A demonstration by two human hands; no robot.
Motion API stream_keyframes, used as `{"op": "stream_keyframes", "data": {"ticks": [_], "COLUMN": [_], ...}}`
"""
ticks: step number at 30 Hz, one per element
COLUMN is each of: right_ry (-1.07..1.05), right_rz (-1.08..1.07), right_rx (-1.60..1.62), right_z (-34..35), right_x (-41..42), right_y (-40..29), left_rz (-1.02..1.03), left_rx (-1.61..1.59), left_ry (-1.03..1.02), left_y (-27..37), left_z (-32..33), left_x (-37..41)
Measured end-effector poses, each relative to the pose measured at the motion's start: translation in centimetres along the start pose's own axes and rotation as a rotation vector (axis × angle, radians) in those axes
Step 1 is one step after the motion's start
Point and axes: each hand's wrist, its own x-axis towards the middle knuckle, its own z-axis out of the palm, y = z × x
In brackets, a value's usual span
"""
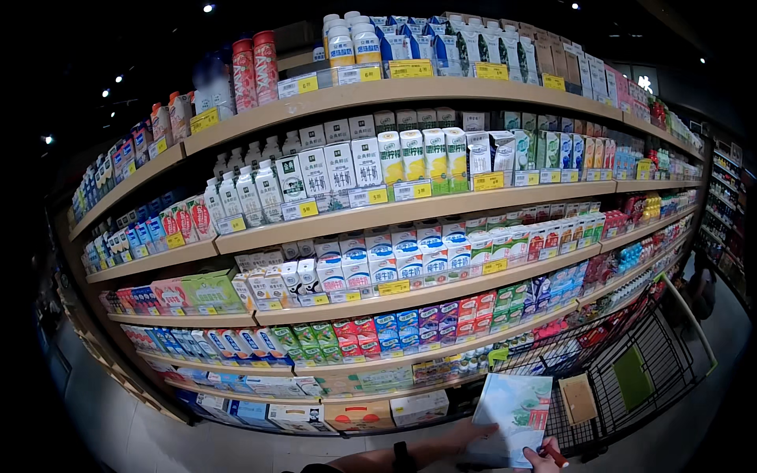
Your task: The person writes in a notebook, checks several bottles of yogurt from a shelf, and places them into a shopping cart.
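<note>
A notebook (513, 414) with a pale blue illustrated cover, showing green trees and a red building, is held low in front of me. My left hand (470, 436) grips its left edge, partly hidden by it; a dark watch (404, 455) is on that wrist. At the lower right corner, my right hand (543, 458) pinches the notebook with the thumb on the cover. A red pen (555, 455) sticks out from the same hand. Beyond the notebook stands a long shelf unit (426, 208) filled with milk cartons (383, 266) and drink bottles.
A black wire shopping cart (615, 384) with a pale handle (689, 319) stands to the right, holding a brown clipboard-like board (578, 399). Boxed drinks (358, 417) line the bottom shelf. A person (701, 284) is dimly visible at the far right. Tiled floor (136, 425) shows at lower left.
</note>
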Motion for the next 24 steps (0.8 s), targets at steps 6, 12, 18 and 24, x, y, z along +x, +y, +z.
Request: {"op": "stream_keyframes", "data": {"ticks": [6,12,18,24], "right_ry": [-0.206,-0.153,0.119,0.119], "right_rz": [0.460,0.479,0.350,0.333], "right_rx": [0.848,0.502,0.307,0.168], "right_z": [5.8,5.4,-1.6,-12.1], "right_x": [0.3,1.3,4.6,13.1], "right_y": [-2.9,-1.9,0.4,2.3], "left_rz": [-0.336,-0.452,-0.343,-0.338], "left_rx": [-0.056,0.128,0.099,0.082], "left_ry": [-0.039,-0.018,-0.066,-0.034], "left_y": [-5.1,-5.3,-1.4,-1.2], "left_z": [-7.3,-11.3,-8.8,-4.0], "left_x": [-3.7,-3.2,1.9,5.9]}}
